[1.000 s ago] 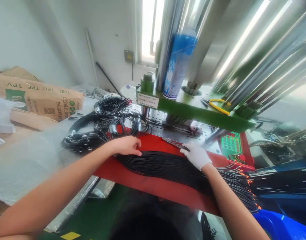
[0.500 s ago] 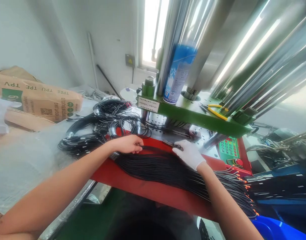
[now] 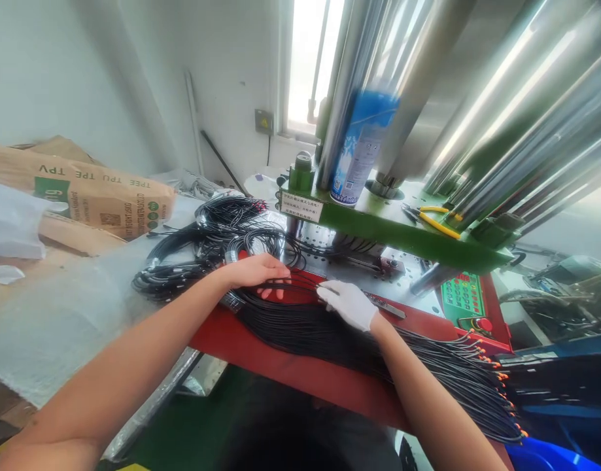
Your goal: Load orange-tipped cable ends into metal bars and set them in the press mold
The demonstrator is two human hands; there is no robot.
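Observation:
My left hand [image 3: 261, 269] is bare, with its fingers curled round a few thin black cables [image 3: 300, 281] above the red machine table [image 3: 275, 363]. To its right, my right hand [image 3: 349, 303], in a white glove, pinches the same cables near their other visible end. Below both hands lies a long, thick bundle of black cables [image 3: 300, 330], with orange tips [image 3: 501, 386] fanned out at the right. A narrow grey metal strip [image 3: 391, 307] rests on the red surface just right of the gloved hand. My left fingertips are partly hidden by the cables.
Coiled black cables [image 3: 167, 278] lie at the left on plastic sheeting. A green press plate [image 3: 378, 226] overhangs the work, carrying a blue spray can [image 3: 363, 147] and yellow-handled pliers [image 3: 437, 221]. At the right are a control panel [image 3: 462, 294] and a red button [image 3: 484, 325].
My gloved hand has moved left towards my bare hand, uncovering the grey metal strip. Thin cables now show between the hands. The view has shifted slightly.

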